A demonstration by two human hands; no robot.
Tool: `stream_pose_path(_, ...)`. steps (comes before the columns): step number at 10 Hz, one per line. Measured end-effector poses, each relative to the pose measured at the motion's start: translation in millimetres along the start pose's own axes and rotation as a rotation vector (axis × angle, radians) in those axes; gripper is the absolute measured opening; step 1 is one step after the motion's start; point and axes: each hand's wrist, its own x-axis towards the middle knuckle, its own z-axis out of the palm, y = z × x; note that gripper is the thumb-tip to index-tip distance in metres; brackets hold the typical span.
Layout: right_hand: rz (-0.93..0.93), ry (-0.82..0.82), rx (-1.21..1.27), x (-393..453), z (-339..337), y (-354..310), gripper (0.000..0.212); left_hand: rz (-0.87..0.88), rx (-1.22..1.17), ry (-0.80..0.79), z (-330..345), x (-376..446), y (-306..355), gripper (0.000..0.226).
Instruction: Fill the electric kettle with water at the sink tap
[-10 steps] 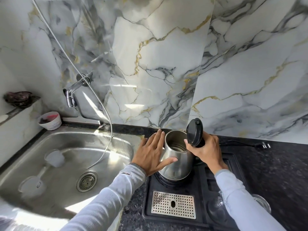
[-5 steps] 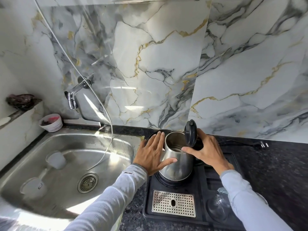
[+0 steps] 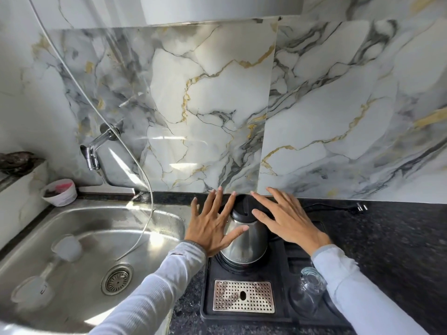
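The steel electric kettle (image 3: 244, 243) stands on its base in a black tray (image 3: 278, 317) on the counter, right of the sink (image 3: 77, 213). Its black lid (image 3: 242, 207) is down. My left hand (image 3: 212, 228) lies flat against the kettle's left side, fingers spread and thumb across the body. My right hand (image 3: 287, 221) hovers over the handle side, fingers spread, with fingertips at the lid's edge. The chrome tap (image 3: 93, 153) sticks out of the wall over the sink's far left; no water runs from it.
A thin white hose (image 3: 145, 189) hangs from above into the sink near the drain (image 3: 117, 279). A small white cup (image 3: 60, 192) sits at the sink's back corner. The tray also holds a perforated drip grate (image 3: 243, 296) and an upturned glass (image 3: 307, 291). A plug (image 3: 360, 207) lies by the wall.
The kettle lid, upright a second ago, is now down. My right hand has let go of it and spread flat. My left hand stays on the kettle's side.
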Motion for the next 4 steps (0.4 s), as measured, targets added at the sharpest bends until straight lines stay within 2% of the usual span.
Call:
stream_pose_path(2, 0.045, -0.112, -0.085, 2, -13, -9, 0.068, -0.033, 0.021, -0.026, 3, -1, 3, 0.084)
stream_pose_path(3, 0.062, -0.11, -0.128, -1, -18, -18, 0.071, -0.043, 0.027, -0.076, -5, -2, 4, 0.085)
stream_pose_path(4, 0.046, 0.055, -0.162, -8, -16, -24, 0.081, -0.04, 0.048, -0.012, -19, -2, 6, 0.087)
